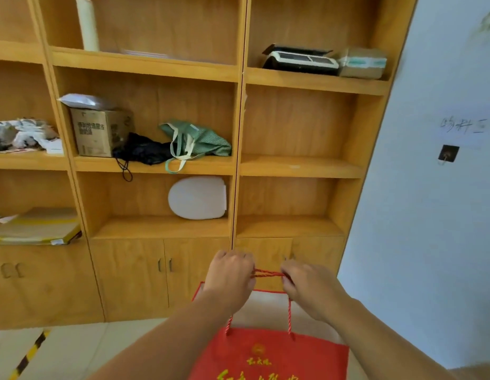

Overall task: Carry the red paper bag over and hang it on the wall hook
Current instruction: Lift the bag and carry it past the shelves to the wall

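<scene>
The red paper bag (268, 355) with gold lettering hangs below my hands at the bottom centre, its white inside showing. Its red rope handles (267, 274) are stretched level between my fists. My left hand (229, 272) is shut on the handles' left end, and my right hand (304, 283) grips their right end. The wall hook (448, 154), a small dark square plate with a metal hook, sits on the white wall at the right, well above and to the right of the bag.
A tall wooden shelf unit (238, 165) fills the view ahead, with cupboard doors at hand height. On it lie a cardboard box (101, 135), a green cloth bag (199, 141), a white seat lid (197, 197) and a scale (301, 60). Yellow-black tape (29, 355) marks the floor.
</scene>
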